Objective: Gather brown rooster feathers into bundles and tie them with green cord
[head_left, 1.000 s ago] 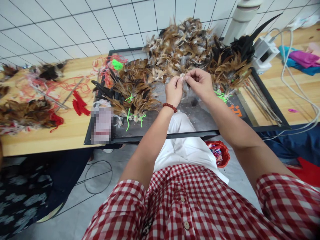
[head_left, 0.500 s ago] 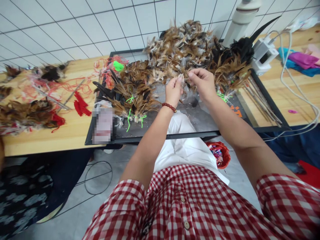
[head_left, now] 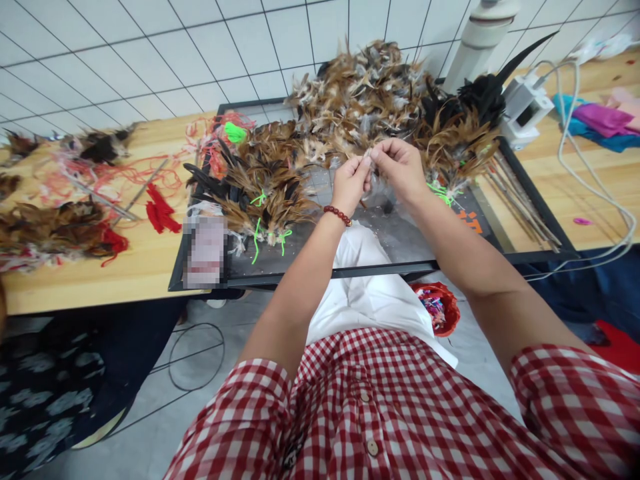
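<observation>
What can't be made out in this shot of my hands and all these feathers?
In the head view:
Pale wisp between left hand and right hand: too small, partly covered by them.
Item on the black-framed panel: masked by pixelation.
Orange marking: partly behind the right forearm.
Scraps in the red basket: too small.

Feathers (head_left: 360, 100): dry, soft, ragged; brown ones mostly matt with a faint sheen. Black plume (head_left: 520, 60) sleeker. Table (head_left: 100, 280): pale wood, visible grain, smooth, light satin. Pane (head_left: 415, 243): smooth, see-through towards the right, glass or clear plastic, can't tell which. Frame (head_left: 285, 275): black, smooth. Green yarn (head_left: 235, 133), red yarn (head_left: 163, 212): fibrous, matt. Bracelet (head_left: 339, 215): polished, shiny beads. Shirt (head_left: 360, 387): matt checked cloth. Trousers (head_left: 367, 310): white cloth, creased. Adapter (head_left: 525, 110): smooth white plastic. Wall (head_left: 135, 47): smooth tiles, slight gloss. Floor (head_left: 155, 413): smooth, faintly reflective.
</observation>
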The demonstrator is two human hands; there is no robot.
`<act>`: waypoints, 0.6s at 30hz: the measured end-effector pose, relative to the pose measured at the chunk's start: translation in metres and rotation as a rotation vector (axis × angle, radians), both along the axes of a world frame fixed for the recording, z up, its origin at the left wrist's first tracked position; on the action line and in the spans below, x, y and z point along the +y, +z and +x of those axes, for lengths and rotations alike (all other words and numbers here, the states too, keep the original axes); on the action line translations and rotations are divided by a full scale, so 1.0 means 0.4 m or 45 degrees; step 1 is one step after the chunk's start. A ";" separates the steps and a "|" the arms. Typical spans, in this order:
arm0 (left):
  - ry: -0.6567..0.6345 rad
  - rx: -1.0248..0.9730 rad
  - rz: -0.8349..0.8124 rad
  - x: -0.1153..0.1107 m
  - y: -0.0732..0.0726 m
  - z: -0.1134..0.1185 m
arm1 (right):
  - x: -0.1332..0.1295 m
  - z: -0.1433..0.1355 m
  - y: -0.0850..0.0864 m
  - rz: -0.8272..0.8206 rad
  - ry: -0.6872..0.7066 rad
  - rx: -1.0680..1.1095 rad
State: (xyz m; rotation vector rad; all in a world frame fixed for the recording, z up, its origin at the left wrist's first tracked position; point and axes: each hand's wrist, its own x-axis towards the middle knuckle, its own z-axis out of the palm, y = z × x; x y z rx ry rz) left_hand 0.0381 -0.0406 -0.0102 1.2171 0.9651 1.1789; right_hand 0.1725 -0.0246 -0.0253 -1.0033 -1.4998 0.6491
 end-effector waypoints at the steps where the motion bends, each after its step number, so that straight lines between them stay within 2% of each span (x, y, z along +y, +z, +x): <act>1: -0.030 -0.017 -0.017 -0.002 0.004 -0.001 | -0.002 0.001 0.006 -0.009 0.034 0.016; 5: -0.184 -0.081 -0.131 -0.007 0.022 -0.008 | -0.021 0.008 0.041 -0.113 0.236 0.061; 8: -0.248 -0.098 -0.182 -0.011 0.033 -0.013 | -0.034 0.011 0.057 -0.159 0.308 0.079; 13: -0.262 -0.084 -0.131 -0.009 0.024 -0.014 | -0.015 0.015 0.030 -0.128 0.245 0.094; 18: -0.123 -0.069 -0.091 0.009 0.002 -0.008 | 0.001 0.027 0.013 0.013 0.071 -0.108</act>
